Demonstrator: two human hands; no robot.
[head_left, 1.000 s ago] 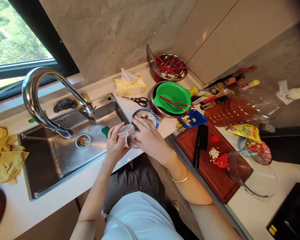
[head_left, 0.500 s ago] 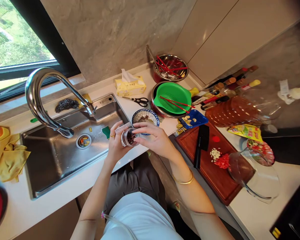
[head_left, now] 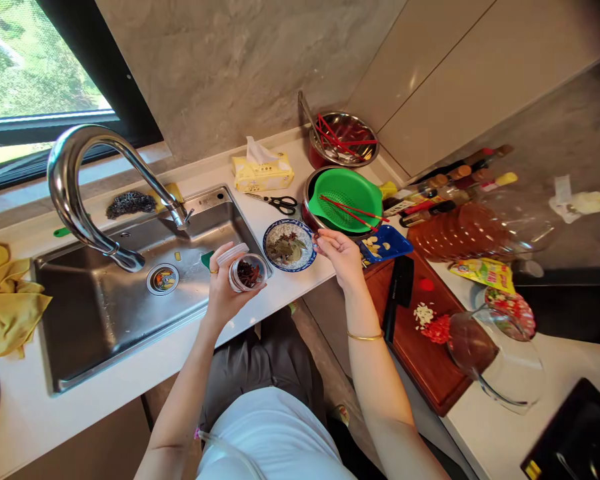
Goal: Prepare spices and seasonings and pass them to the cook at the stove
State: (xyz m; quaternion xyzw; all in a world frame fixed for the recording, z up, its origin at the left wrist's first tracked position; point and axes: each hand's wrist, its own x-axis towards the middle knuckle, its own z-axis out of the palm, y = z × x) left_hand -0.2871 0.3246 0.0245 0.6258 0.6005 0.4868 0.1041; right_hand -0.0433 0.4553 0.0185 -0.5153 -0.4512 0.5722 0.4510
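Note:
My left hand (head_left: 225, 287) is wrapped round a clear jar (head_left: 253, 272) of dark brown, star-anise-like spice pieces, tilted with its mouth up. A pale round lid (head_left: 233, 253) is also held in that hand, against the jar. My right hand (head_left: 341, 257) has its fingertips pinched on a small dark spice piece (head_left: 316, 235), just right of the bowl. That blue-and-white patterned bowl (head_left: 301, 265) stands on the counter between my hands. In it lie dried leaves (head_left: 285, 250) and dark spice pieces.
The steel sink (head_left: 95, 327) and tap (head_left: 80, 220) are at left. Scissors (head_left: 280, 202), a tissue pack (head_left: 263, 172) and a green colander (head_left: 350, 190) with red chopsticks are behind the bowl. At right, a cutting board (head_left: 430, 373) carries a cleaver (head_left: 399, 293); a glass bowl (head_left: 515, 367) overhangs it.
My right hand has moved from the jar's mouth to the right of the bowl, carrying a small spice piece. My left hand still holds the jar and lid.

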